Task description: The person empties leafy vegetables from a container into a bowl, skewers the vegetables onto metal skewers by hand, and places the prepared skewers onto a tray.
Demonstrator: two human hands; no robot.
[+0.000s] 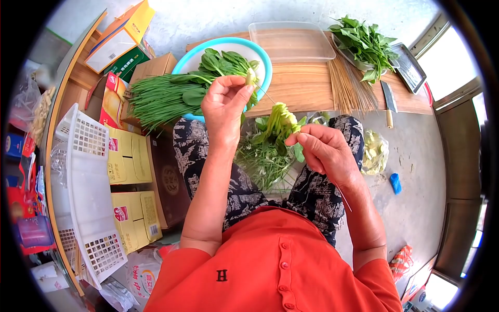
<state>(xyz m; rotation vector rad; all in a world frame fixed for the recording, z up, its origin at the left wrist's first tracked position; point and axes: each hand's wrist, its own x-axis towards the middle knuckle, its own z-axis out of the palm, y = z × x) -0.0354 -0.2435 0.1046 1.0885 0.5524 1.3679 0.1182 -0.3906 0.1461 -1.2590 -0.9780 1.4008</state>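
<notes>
Greens [208, 78] in 1 blue-rimmed basin [267, 55]

- Skewer [344, 197]: thin, straight and pale, slanting from eleven o'clock down to five, its upper end at the single green's base (whether it has pierced that base, I can't tell); the right hand [323, 151] pinches it below the threaded greens.
- Threaded greens [281, 122]: pale, yellow-green stems bunched tightly on the skewer, darker leaves drooping beneath, toward one o'clock from the centre of view.
- Single green [250, 78]: a plump, pale stem base with green leaf below, pinched in the left hand [224, 102] at twelve o'clock.
</notes>
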